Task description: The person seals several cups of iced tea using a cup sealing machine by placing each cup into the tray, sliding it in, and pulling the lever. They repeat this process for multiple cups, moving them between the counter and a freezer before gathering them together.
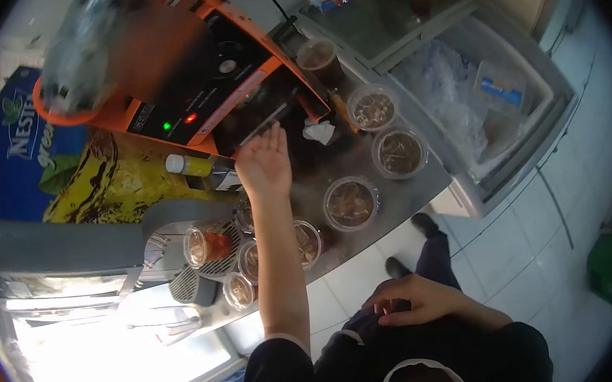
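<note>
My left hand point(265, 162) reaches out palm up, its fingers stretched and nothing in them. The fingertips are at the opening of an orange and black cup sealing machine point(203, 91), which has a green and a red light lit. Beside that hand lies a bottle with a white cap and yellow label point(198, 165). My right hand point(414, 299) hangs in front of my body, fingers loosely bent and apart, holding nothing. Closest to my left forearm are lidded cups of iced drink, including a cup point(307, 242) partly behind it and a cup point(351, 203) to its right.
More drink cups point(399, 151) line the counter's right side near crumpled white tissue point(319, 131). A chest freezer point(467, 199) with its lid partly slid open holds plastic bags. A cup with red contents point(212, 246) stands on the dispenser's drip tray at left.
</note>
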The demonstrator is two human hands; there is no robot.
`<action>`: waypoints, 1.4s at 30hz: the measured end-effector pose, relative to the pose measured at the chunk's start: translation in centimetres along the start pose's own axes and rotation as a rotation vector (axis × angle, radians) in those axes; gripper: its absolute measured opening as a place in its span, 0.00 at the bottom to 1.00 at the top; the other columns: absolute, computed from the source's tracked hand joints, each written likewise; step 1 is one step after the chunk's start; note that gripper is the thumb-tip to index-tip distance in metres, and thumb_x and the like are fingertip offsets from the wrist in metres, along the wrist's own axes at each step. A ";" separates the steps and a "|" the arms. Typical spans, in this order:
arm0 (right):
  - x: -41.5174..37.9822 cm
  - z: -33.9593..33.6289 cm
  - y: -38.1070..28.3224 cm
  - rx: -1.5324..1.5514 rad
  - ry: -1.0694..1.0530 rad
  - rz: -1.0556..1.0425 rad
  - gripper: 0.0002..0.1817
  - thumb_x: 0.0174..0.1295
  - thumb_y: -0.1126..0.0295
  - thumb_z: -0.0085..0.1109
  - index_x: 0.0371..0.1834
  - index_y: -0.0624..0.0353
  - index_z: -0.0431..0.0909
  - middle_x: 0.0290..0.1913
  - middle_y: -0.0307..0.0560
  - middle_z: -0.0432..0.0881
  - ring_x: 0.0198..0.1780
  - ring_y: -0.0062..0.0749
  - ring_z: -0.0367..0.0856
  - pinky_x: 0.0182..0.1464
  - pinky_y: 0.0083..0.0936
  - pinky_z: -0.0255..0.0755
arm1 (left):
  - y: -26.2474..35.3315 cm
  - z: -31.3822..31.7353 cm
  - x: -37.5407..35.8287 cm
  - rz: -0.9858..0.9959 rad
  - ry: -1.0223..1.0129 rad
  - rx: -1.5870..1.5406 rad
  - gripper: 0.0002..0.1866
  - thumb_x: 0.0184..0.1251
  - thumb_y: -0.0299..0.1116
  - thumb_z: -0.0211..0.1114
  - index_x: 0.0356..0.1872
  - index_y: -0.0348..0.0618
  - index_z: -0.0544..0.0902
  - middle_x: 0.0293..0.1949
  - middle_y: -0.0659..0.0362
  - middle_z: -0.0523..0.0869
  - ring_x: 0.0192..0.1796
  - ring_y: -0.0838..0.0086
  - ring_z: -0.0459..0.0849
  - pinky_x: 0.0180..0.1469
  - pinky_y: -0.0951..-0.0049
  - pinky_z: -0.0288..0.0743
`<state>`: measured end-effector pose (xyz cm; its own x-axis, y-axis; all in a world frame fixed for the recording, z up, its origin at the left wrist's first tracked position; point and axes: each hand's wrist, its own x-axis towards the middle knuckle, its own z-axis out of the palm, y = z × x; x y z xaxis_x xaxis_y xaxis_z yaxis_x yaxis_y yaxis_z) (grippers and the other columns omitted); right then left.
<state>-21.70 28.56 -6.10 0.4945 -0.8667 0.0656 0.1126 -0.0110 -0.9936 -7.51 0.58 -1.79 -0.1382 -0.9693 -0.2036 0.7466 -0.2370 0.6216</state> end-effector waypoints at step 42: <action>-5.9 6.0 20.3 0.180 0.533 0.217 0.16 0.58 0.63 0.62 0.45 0.61 0.77 0.32 0.47 0.79 0.35 0.36 0.79 0.37 0.29 0.73 | 33.7 23.0 6.9 2.622 0.591 2.595 0.28 0.58 0.54 0.61 0.36 0.31 0.77 0.31 0.47 0.84 0.30 0.57 0.85 0.29 0.58 0.80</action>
<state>-17.18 36.40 -26.07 0.0271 -0.9708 -0.2383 0.2245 0.2382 -0.9449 1.76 -15.62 35.18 -0.7886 -0.0714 0.6107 -0.5452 -0.3780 -0.7482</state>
